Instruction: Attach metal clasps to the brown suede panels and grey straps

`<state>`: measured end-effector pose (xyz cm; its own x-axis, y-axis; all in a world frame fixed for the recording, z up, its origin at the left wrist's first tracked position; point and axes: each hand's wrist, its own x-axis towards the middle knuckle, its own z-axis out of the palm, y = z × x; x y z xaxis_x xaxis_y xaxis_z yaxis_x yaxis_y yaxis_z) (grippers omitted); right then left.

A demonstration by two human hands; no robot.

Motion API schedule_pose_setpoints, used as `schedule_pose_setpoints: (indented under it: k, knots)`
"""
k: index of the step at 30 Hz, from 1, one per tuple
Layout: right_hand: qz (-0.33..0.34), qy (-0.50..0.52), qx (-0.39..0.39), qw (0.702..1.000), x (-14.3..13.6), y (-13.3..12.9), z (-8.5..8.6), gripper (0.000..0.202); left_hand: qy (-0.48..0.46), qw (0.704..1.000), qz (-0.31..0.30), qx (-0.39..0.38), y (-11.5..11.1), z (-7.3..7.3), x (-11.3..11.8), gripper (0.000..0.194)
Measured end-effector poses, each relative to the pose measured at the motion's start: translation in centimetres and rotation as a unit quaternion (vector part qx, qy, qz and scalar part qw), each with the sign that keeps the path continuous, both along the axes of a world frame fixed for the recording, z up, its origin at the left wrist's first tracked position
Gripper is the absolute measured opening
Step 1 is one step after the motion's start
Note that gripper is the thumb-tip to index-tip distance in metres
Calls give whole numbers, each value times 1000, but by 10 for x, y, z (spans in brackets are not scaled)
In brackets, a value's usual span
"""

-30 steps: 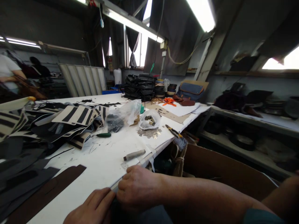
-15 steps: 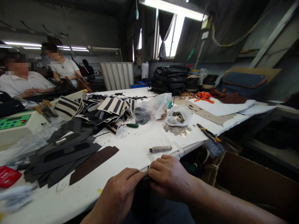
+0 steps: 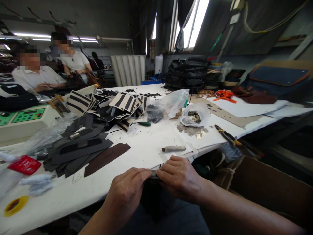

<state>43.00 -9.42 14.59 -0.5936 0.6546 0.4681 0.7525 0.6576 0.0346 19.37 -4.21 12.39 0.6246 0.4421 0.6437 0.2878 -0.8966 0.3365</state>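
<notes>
At the table's front edge, my left hand [image 3: 128, 189] and my right hand [image 3: 179, 176] face each other, fingers closed on a small dark piece [image 3: 154, 175] between them. Most of that piece is hidden by the fingers. Just beyond my right hand lies a grey cylindrical tool [image 3: 173, 148] on the white table [image 3: 146, 140]. A dark brown flat piece [image 3: 107, 160] is to the left, beside a heap of dark grey cut pieces [image 3: 80, 151]. Behind the cylinder, small metal plates [image 3: 192, 131] lie by a clear bag of metal parts [image 3: 194, 116].
Pliers [image 3: 227, 134] rest near the right table edge, above a cardboard box [image 3: 271, 182]. Striped pieces [image 3: 124, 102] are piled centre-left. A red packet [image 3: 24, 165] and yellow tape roll [image 3: 16, 206] lie left. Two people [image 3: 36, 76] are at the back left.
The view has swung left and tilted down, bringing the yellow roll into sight. My hands stay together at the table edge, and slightly more of the small piece shows between them.
</notes>
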Motion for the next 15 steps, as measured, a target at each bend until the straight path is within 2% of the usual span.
schedule_pose_setpoints:
  k: [3,6,9,12,15]
  knots:
    - [-2,15,5,1000,1,4,-5,19,-2,1000,22,-13,1,1,-6,22]
    - [-3,36,3,999,2,6,-10,19,-3,1000,15,-12,0,1,-14,18]
    - [-10,75,-29,997,2,7,-14,17,0,998,32,-44,-2,-1,-20,14]
    - [-24,136,-64,988,1,11,-15,20,10,986,76,-151,-4,-1,-26,11]
    - [-53,210,-50,975,0,15,-16,34,27,942,130,-307,-2,1,-32,14]
